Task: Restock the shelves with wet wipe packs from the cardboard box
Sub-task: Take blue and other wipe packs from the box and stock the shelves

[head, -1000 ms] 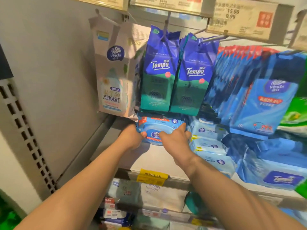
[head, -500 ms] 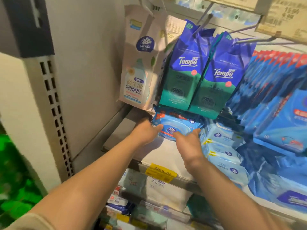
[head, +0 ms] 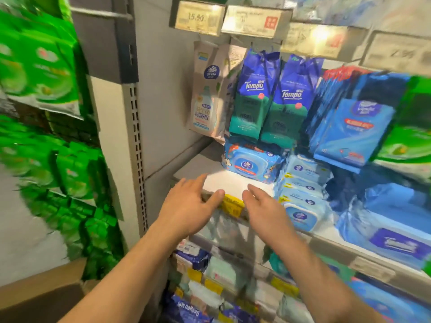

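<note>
A blue wet wipe pack [head: 250, 163] with a round lid lies at the back of the white shelf [head: 229, 183], under the hanging Tempo packs [head: 270, 96]. My left hand [head: 190, 207] hovers at the shelf's front edge with fingers spread and holds nothing. My right hand [head: 262, 209] is beside it, fingers relaxed and empty, just left of a row of light-blue wipe packs [head: 300, 197]. Both hands are apart from the pack. A corner of the cardboard box [head: 44, 292] shows at the lower left.
A yellow price tag [head: 232, 205] sits on the shelf edge between my hands. A white Vinda bag [head: 207, 94] hangs at the left. Blue packs [head: 354, 120] hang at the right, green packs [head: 42, 73] fill the far left. Lower shelves hold several packs.
Both hands let go of the blue pack, which now lies at the shelf's back, and drew back to the front edge. The view swung left and down.
</note>
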The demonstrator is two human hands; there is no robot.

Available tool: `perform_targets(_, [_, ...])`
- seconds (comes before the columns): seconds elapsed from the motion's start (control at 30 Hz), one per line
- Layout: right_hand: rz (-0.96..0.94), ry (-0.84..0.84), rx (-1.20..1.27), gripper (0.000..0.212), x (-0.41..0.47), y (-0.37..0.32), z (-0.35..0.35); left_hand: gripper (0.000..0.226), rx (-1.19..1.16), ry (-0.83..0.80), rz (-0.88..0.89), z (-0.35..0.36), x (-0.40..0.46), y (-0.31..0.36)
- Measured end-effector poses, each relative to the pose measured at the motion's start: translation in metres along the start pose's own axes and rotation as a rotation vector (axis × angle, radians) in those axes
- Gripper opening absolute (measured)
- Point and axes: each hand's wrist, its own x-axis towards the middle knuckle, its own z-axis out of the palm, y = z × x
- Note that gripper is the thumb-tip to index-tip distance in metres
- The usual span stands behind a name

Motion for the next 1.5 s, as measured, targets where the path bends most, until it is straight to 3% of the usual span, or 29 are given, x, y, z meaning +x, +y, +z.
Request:
perform_targets(0.13, [-0.186,-0.035,-0.024,0.043,-0.070,0.031,0.004,0.099,0.081,0.017,-0.079,0.013,-0.079,0.009])
perform_targets(0.3, [-0.187,-0.310,-0.107,0.059,-0.140,0.063,0.027,0.099,0.163,-0.070,-0.232,0.019,-0.185,-0.002])
perform_targets(0.37, [-0.242,-0.318,-0.127,0.070,-0.165,0.063,0.037,0.100,0.167,-0.095,-0.338,0.009,-0.221,-0.015])
perform_targets(0.47, [-0.275,-0.368,-0.130,0.058,-0.181,0.062,0.059,0.094,0.210,-0.080,-0.465,-0.014,-0.265,-0.038])
perform_targets(0.57, [-0.230,-0.461,-0.104,0.075,-0.192,0.054,0.080,0.093,0.229,-0.033,-0.535,-0.034,-0.302,-0.059])
perform_targets(0.67, [-0.257,-0.505,-0.040,0.067,-0.208,0.036,0.104,0.084,0.191,0.001,-0.650,-0.049,-0.330,-0.079])
perform_targets(0.8, [-0.326,-0.597,-0.080,0.085,-0.216,0.010,0.150,0.091,0.157,0.025,-0.772,-0.062,-0.363,-0.124])
perform_targets(0.9, [-0.384,-0.724,-0.158,0.061,-0.226,-0.022,0.191,0.080,0.103,0.046,-0.880,-0.074,-0.389,-0.158])
perform_targets(1.2, [-0.476,-0.907,-0.295,0.063,-0.243,-0.119,0.337,0.075,-0.078,0.099,-1.018,-0.106,-0.456,-0.297])
perform_targets(1.5, [-0.432,-0.939,-0.419,0.066,-0.237,-0.139,0.427,0.075,-0.209,-0.037,-1.022,-0.108,-0.454,-0.391])
